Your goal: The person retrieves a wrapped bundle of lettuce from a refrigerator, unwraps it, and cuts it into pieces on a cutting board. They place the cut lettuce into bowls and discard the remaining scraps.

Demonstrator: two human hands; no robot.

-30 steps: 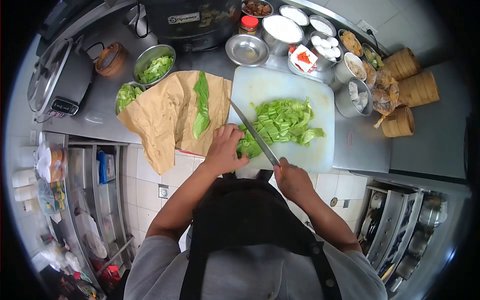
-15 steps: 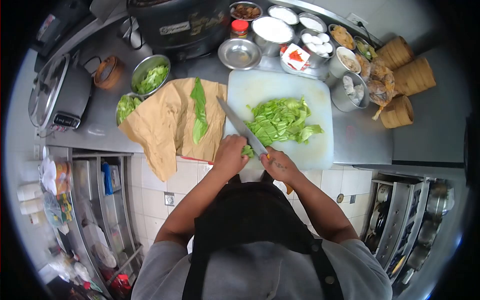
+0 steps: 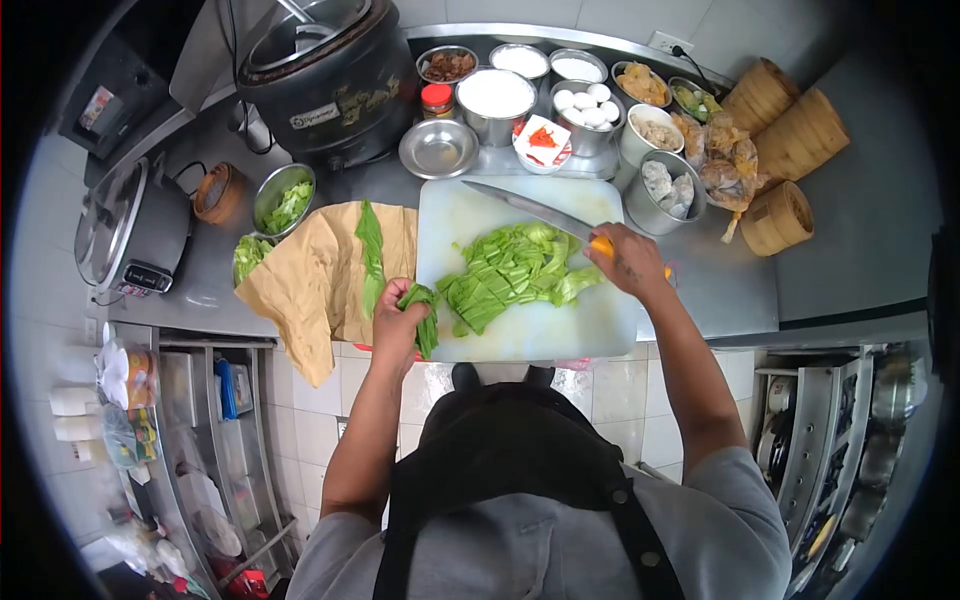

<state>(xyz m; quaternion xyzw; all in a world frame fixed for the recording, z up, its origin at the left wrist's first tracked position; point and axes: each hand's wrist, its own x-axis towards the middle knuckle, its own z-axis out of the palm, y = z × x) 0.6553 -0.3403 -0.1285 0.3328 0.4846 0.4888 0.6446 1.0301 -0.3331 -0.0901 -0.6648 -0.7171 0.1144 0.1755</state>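
Note:
My right hand [image 3: 628, 258] is wrapped round the yellow handle of a kitchen knife [image 3: 535, 208], whose blade points left above the far part of the white cutting board [image 3: 600, 335]. Beneath the blade lies a pile of chopped green lettuce [image 3: 510, 270]. At the board's left edge, my left hand [image 3: 398, 318] is closed on a folded lettuce leaf [image 3: 427, 325]. Another long leaf [image 3: 370, 250] rests just beyond that hand on crumpled brown paper [image 3: 310, 265].
Behind the board stand an empty metal bowl [image 3: 439, 150], a bowl of eggs [image 3: 586, 110] and a pot of dumpling-like white pieces [image 3: 668, 188]. Bamboo steamers [image 3: 778, 218] are at right. A black cooker [image 3: 335, 100] stands back left, with a bowl of lettuce [image 3: 285, 200] before it.
My right hand has lifted the knife away to the right and forward. My left hand has moved left with the lettuce leaf. The head view has shifted slightly.

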